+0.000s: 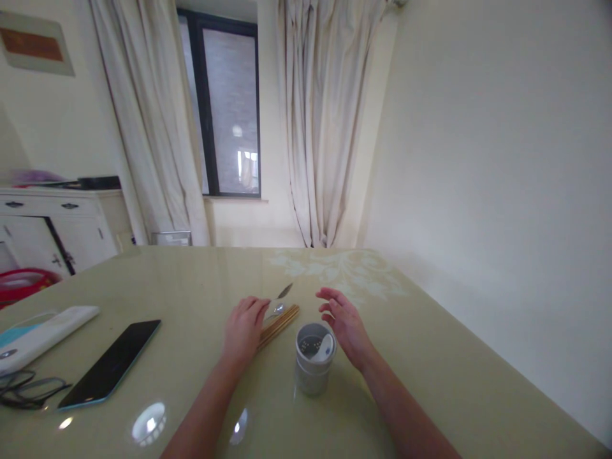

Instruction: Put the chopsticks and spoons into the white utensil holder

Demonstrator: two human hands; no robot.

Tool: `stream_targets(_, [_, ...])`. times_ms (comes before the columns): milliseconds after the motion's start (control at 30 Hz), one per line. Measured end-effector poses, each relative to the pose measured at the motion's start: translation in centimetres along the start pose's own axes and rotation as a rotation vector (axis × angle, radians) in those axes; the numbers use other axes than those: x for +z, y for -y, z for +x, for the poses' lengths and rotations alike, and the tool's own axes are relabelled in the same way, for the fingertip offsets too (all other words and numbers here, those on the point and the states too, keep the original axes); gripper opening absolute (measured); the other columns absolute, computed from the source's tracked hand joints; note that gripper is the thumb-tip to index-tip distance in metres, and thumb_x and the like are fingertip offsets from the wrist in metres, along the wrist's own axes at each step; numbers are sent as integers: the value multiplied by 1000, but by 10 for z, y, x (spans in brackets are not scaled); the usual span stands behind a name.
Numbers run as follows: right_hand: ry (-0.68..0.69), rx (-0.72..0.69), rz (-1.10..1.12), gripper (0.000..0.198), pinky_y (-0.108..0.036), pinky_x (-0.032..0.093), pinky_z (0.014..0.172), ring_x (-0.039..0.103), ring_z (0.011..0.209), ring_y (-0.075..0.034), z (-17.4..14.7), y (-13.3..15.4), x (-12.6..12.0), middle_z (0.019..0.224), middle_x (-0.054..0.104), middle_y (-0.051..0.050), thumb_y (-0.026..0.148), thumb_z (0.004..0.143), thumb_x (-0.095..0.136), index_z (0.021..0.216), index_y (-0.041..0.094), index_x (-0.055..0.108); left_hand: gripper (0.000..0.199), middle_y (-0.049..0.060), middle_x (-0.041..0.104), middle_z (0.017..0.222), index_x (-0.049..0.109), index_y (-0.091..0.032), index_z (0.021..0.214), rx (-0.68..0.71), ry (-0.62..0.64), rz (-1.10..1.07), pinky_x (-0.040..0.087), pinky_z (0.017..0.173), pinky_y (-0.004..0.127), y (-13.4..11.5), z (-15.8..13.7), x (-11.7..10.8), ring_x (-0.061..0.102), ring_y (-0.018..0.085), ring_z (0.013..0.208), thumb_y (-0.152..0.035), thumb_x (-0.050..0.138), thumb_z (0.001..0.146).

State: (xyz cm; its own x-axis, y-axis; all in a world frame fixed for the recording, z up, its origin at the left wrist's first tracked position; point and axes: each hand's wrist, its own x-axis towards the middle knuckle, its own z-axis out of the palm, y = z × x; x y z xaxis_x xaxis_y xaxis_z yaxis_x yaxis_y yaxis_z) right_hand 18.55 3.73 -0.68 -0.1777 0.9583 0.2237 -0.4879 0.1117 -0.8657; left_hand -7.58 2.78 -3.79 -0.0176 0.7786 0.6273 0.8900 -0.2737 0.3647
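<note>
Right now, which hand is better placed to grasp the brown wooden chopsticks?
Left, probably: the left hand is right beside the chopsticks; the right hand is farther off, by the grey cylindrical cup.

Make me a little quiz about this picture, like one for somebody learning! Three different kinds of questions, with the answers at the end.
1. What white utensil is inside the gray cup?
2. True or false: the chopsticks are standing in the cup.
3. Which is nearest the right hand? A) the window B) the cup C) the red tub

Key:
1. A white spoon.
2. False; they are outside it, by the left hand.
3. B
</note>
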Motion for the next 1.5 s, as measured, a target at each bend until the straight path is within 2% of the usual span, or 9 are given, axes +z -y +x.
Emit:
stream_targets(167, [120,-9,-102,33,-29,41,69,49,70,-16,2,14,-18,80,67,-1,54,79,92,86,23,82,31,9,80,113,80,-24,113,-159,203,315,52,93,40,15,0,-11,70,29,108,-25,50,105])
stream_targets(300, [195,-1,-192,32,-29,41,73,52,76,-16,0,23,-24,91,70,-3,51,74,96,83,22,83,32,10,79,116,79,-24,113,-178,292,388,50,94,42,14,-3,-11,68,31,113,-23,48,105])
stream_targets(467, [256,4,-287,24,-29,48,82,62,93,-20,-1,28,-26,103,72,-5,40,74,96,78,21,83,32,11,79,113,80,-24,108,-194,291,387,49,93,43,14,-3,-12,68,32,113,-21,48,104])
stream_targets(800, [372,130,-339,25,-25,52,68,64,78,-15,-7,34,-20,91,69,-1,27,68,99,76,18,78,25,11,80,113,79,-25,104,-312,315,387,52,90,41,16,-5,-20,71,32,111,-24,55,98])
stream_targets(1100, [319,-17,-366,23,-26,49,65,61,71,-14,-4,27,-15,83,68,0,31,72,99,75,19,80,20,11,83,106,81,-25,99,-374,311,252,55,91,43,22,-3,-18,75,32,104,-25,62,93])
stream_targets(1200, [314,-74,-389,20,-25,47,63,60,71,-14,-3,21,-12,83,67,-1,33,75,97,79,20,83,24,11,82,108,80,-22,99,-318,214,47,56,93,42,8,2,-17,75,28,97,-33,59,95])
stream_targets(1300, [329,-65,-406,21,-26,48,65,61,76,-15,-5,17,-7,96,67,-4,41,80,93,80,21,85,44,10,82,107,79,-21,105,-267,121,-419,59,91,42,-25,3,-14,74,26,92,-54,49,101])
stream_targets(1400, [361,-41,-435,27,-28,50,72,63,83,-17,-7,16,-3,108,67,-6,47,84,89,76,22,84,58,9,80,119,77,-22,115,-255,194,-806,56,104,42,-61,-4,-9,72,26,113,-66,41,104])
stream_targets(1500, [362,-31,-395,34,-30,50,82,65,95,-21,-9,14,0,107,67,-6,50,83,90,69,21,79,58,9,79,123,77,-23,120,-251,294,-972,55,107,42,-84,-13,-5,71,27,116,-70,48,101])
